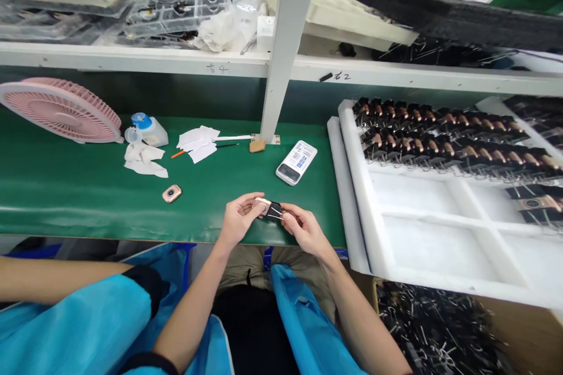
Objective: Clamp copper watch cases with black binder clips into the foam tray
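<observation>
Over the front part of the green table, my left hand [237, 218] is closed around a small rose-gold case [262, 203], thumb on its face. A black binder clip [274, 210] sits against the right end of that case, its wire handles pointing right. The fingers of my right hand [307, 231] are closed on those handles. How far the clip's jaws reach over the case is partly hidden by my fingers. Another rose-gold case [171, 193] with a dark round centre lies on the table to the left.
On the green table [105, 205] are a pink fan [65, 111], a blue-capped bottle [149, 129], white wipes [197, 142], a tan block [257, 146] and a white phone-like device [297, 162]. At right, a white foam tray [422, 246] holds rows of clipped cases. A co-worker's arm [61, 281] is at left.
</observation>
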`<act>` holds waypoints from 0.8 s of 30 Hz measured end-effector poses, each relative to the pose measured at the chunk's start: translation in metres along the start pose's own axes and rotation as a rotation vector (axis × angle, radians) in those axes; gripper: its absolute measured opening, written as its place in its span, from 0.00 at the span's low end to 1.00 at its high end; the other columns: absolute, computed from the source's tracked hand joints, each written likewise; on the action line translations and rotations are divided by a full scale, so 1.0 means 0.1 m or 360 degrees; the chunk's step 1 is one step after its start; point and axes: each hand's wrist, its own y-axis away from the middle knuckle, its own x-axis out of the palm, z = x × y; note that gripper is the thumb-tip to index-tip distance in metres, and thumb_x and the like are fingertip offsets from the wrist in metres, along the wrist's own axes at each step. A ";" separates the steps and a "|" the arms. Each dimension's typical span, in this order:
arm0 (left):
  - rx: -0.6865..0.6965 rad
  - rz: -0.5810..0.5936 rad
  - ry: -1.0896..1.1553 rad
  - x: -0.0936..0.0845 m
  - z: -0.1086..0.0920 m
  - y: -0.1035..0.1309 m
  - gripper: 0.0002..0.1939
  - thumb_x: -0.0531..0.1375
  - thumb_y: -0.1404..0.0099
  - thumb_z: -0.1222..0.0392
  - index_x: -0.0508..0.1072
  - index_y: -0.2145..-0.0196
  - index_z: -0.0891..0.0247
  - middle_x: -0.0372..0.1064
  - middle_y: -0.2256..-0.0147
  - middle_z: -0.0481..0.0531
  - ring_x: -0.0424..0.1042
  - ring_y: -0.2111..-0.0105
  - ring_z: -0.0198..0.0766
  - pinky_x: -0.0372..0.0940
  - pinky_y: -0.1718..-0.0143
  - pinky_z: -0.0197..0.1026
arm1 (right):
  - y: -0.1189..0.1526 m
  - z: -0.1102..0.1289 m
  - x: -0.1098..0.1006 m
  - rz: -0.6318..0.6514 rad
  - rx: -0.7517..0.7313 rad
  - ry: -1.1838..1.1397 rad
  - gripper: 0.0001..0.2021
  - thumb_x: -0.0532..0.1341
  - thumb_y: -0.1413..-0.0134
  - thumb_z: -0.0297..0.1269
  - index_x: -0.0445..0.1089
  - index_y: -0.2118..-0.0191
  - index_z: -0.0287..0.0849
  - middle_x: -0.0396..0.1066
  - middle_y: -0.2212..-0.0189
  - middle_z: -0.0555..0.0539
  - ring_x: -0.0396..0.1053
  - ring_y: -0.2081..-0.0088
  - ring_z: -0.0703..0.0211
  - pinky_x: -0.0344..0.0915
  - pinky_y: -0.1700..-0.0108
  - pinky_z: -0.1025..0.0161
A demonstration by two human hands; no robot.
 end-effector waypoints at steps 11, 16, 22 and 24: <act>0.0058 -0.0176 -0.0280 -0.06 0.00 -0.04 0.25 0.75 0.47 0.51 0.82 0.54 0.67 0.81 0.62 0.56 0.78 0.68 0.39 0.75 0.62 0.40 | -0.10 0.22 0.10 -0.0070 -0.0075 0.0151 0.19 0.59 0.32 0.47 0.75 0.48 0.37 0.73 0.69 0.48 0.65 0.72 0.62 0.61 0.69 0.67; 0.0193 -0.0250 -0.0264 0.00 0.02 -0.18 0.25 0.75 0.48 0.54 0.81 0.54 0.65 0.79 0.62 0.51 0.76 0.65 0.37 0.73 0.55 0.40 | 0.14 0.31 -0.09 0.0028 0.0058 0.0004 0.28 0.65 0.35 0.46 0.64 0.35 0.40 0.76 0.62 0.49 0.72 0.65 0.62 0.67 0.62 0.69; 0.0164 -0.0272 -0.0093 -0.01 -0.08 -0.20 0.24 0.74 0.48 0.57 0.79 0.52 0.61 0.72 0.70 0.47 0.71 0.67 0.39 0.74 0.60 0.47 | 1.71 0.16 -1.00 0.0682 0.0285 -0.0261 0.20 0.67 0.38 0.51 0.76 0.52 0.38 0.78 0.60 0.44 0.76 0.62 0.57 0.72 0.60 0.65; 0.0132 -0.0288 -0.0021 -0.03 -0.11 -0.21 0.22 0.74 0.48 0.58 0.79 0.55 0.60 0.68 0.71 0.46 0.68 0.68 0.39 0.74 0.64 0.46 | 2.15 -0.14 -1.42 0.0184 0.0694 -0.0117 0.20 0.64 0.37 0.52 0.76 0.56 0.37 0.78 0.65 0.43 0.76 0.65 0.56 0.72 0.63 0.63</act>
